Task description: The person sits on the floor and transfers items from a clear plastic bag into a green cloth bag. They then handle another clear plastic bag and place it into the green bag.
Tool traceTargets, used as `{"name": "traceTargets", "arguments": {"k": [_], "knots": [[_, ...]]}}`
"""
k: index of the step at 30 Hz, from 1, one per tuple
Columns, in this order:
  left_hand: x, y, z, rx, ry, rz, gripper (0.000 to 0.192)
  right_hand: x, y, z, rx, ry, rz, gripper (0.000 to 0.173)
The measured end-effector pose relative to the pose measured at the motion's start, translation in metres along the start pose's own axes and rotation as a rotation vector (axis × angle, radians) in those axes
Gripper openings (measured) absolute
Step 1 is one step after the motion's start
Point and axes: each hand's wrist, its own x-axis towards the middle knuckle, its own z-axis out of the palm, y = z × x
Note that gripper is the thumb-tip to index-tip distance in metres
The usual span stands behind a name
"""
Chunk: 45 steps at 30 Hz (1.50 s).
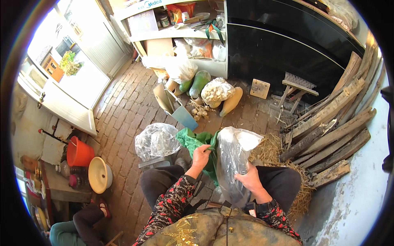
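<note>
My left hand [200, 158] grips the gathered edge of a green cloth or bag [194, 140], which hangs down between my knees. Just right of it, my right hand [251, 180] holds a clear plastic bag [231, 160] by its side; the bag touches the green material, and its upper end shows a whitish part. In front of my left knee, another clear plastic bag [157, 141], crumpled and bulging, rests above a grey stool [154, 163]. What that bag holds cannot be told.
Ahead on the brick floor lie an open cardboard box [183, 117], garlic bulbs [201, 112], green gourds [200, 83] and an orange squash [231, 101]. Firewood [332, 135] and straw [271, 150] lie right. At left are a red bucket [80, 152], a yellow basin [100, 175] and another person's legs [87, 221].
</note>
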Motion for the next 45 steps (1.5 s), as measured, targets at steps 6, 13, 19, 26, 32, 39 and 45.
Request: {"name": "traceTargets", "arguments": {"k": [6, 13, 19, 26, 32, 39, 45], "knots": [[0.012, -0.057, -0.02, 0.304, 0.124, -0.518, 0.027, 0.011, 0.011, -0.002, -0.192, 0.142, 0.088, 0.053], [0.021, -0.045, -0.004, 0.471, 0.24, -0.476, 0.027, 0.018, 0.015, -0.006, -0.223, 0.151, 0.119, 0.053], [0.025, 0.003, 0.045, 0.386, 0.238, 0.256, 0.031, 0.023, 0.016, -0.001, -0.216, 0.123, 0.123, 0.054], [0.033, -0.05, 0.093, 0.513, -0.259, -0.111, 0.03, 0.025, 0.018, -0.002, -0.236, 0.093, 0.091, 0.061], [0.042, -0.092, 0.104, 0.539, -0.378, -0.268, 0.062, 0.031, 0.016, -0.005, -0.329, 0.005, 0.171, 0.063], [0.053, -0.097, 0.108, 0.652, -0.264, -0.165, 0.038, 0.033, 0.009, -0.006, -0.32, -0.015, 0.211, 0.066], [0.063, -0.099, 0.092, 0.754, -0.163, -0.171, 0.045, 0.031, 0.011, -0.008, -0.318, -0.046, 0.154, 0.056]]}}
